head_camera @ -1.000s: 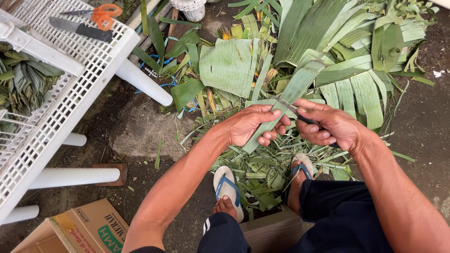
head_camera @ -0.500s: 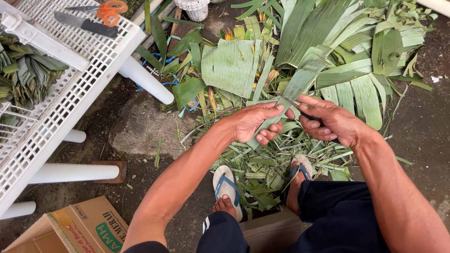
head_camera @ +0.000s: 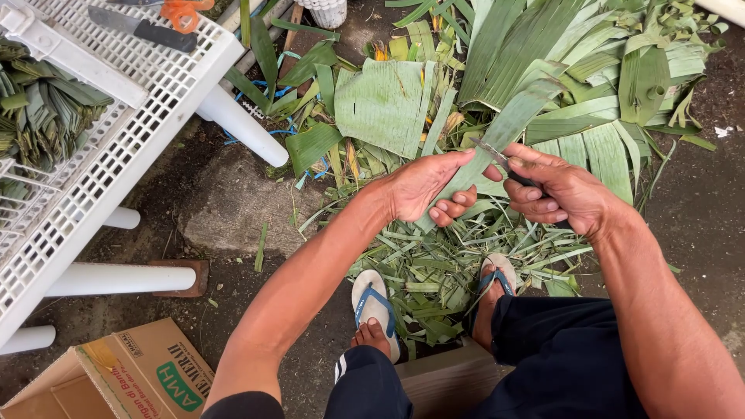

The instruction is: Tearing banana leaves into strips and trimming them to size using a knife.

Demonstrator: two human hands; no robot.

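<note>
My left hand (head_camera: pixel 425 186) grips a long green leaf strip (head_camera: pixel 504 128) near its lower end, fingers curled under it. My right hand (head_camera: pixel 560 192) is closed on a small knife (head_camera: pixel 497 155) whose blade lies against the strip just beyond my left thumb. The strip runs up and to the right over a heap of broad green leaves (head_camera: pixel 590 70). Below my hands, narrow leaf trimmings (head_camera: pixel 434 271) litter the ground around my feet in blue-strapped sandals (head_camera: pixel 374 304).
A white perforated plastic rack (head_camera: pixel 116 124) with white tube legs stands at left, holding folded leaves (head_camera: pixel 39 116), a dark knife (head_camera: pixel 143 29) and orange-handled scissors (head_camera: pixel 182 12). A cardboard box (head_camera: pixel 116 376) sits at bottom left. A cut banana leaf piece (head_camera: pixel 384 105) lies ahead.
The knife blade has slid slightly along the strip and my hands have shifted a little. The view has drifted, so the rack shows more at left.
</note>
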